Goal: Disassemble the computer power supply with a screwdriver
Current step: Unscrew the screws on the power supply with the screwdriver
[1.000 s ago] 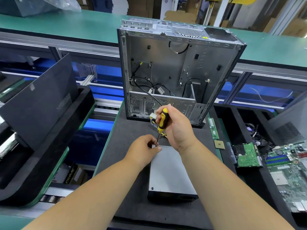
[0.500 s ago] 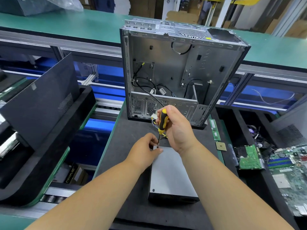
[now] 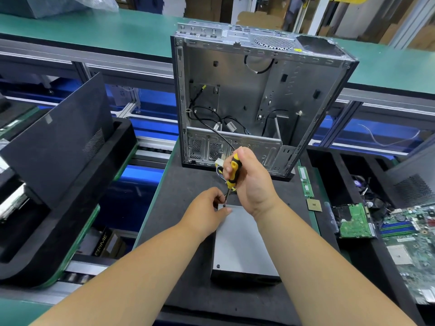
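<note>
A grey metal power supply [image 3: 240, 245] lies flat on the black mat [image 3: 179, 208] in front of me, its coloured wires [image 3: 220, 169] trailing from the far end. My right hand [image 3: 251, 182] grips a yellow-and-black screwdriver [image 3: 231, 172] held nearly upright, its tip down on the supply's far left corner. My left hand [image 3: 207, 208] rests at that corner, with thumb and fingers pinching around the screwdriver's shaft near the tip. A dark screw [image 3: 218, 266] shows at the near left corner of the lid.
An emptied computer case [image 3: 259, 95] stands upright just behind the supply. To the right lie a memory stick [image 3: 305, 182], a processor chip [image 3: 314, 205], a green circuit board [image 3: 355, 222] and a motherboard [image 3: 409, 243]. A black side panel [image 3: 58, 142] leans in a tray at the left.
The view has shifted slightly. Both hands stay at the supply's far left corner with the screwdriver tip on it; my right hand has turned a little on the handle.
</note>
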Motion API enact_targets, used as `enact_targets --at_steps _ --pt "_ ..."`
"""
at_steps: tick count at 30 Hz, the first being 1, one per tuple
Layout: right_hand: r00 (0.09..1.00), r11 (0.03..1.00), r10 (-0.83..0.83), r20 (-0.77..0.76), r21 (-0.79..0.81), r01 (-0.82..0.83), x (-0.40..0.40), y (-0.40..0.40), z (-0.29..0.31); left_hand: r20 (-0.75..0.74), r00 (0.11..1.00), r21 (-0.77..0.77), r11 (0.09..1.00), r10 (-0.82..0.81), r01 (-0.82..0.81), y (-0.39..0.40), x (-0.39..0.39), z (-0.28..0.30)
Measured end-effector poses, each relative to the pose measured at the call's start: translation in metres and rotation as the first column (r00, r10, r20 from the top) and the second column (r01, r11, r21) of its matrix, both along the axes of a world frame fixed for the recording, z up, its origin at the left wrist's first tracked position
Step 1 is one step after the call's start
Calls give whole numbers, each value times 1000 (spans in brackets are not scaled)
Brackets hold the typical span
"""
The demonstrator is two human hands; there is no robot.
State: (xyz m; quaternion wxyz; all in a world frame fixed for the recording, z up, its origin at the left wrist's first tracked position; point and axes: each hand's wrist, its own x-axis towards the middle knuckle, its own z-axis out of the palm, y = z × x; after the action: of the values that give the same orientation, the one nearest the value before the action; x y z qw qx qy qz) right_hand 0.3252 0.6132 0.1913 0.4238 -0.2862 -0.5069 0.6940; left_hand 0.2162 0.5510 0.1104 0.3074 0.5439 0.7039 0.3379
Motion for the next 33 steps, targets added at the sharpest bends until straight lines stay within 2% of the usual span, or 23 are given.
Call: enact_targets --at_steps 5,11,15,23,33 --pt "996 991 -87 -5 -103 86 1 5 2 4 1000 1 1000 11 -11 0 2 0" --pt "988 985 -101 -115 -150 83 2 3 0 18 1000 19 1000 19 -19 -2 2 0" --pt "991 993 -62 -122 -107 49 4 1 0 13 1000 28 1000 7 -8 -2 1 1" --pt "996 999 4 87 39 -8 1 -3 0 24 1000 27 1000 12 -12 -3 2 2" --pt "998 999 31 -57 11 -30 -6 -2 -5 44 999 22 1000 11 -12 0 1 0"
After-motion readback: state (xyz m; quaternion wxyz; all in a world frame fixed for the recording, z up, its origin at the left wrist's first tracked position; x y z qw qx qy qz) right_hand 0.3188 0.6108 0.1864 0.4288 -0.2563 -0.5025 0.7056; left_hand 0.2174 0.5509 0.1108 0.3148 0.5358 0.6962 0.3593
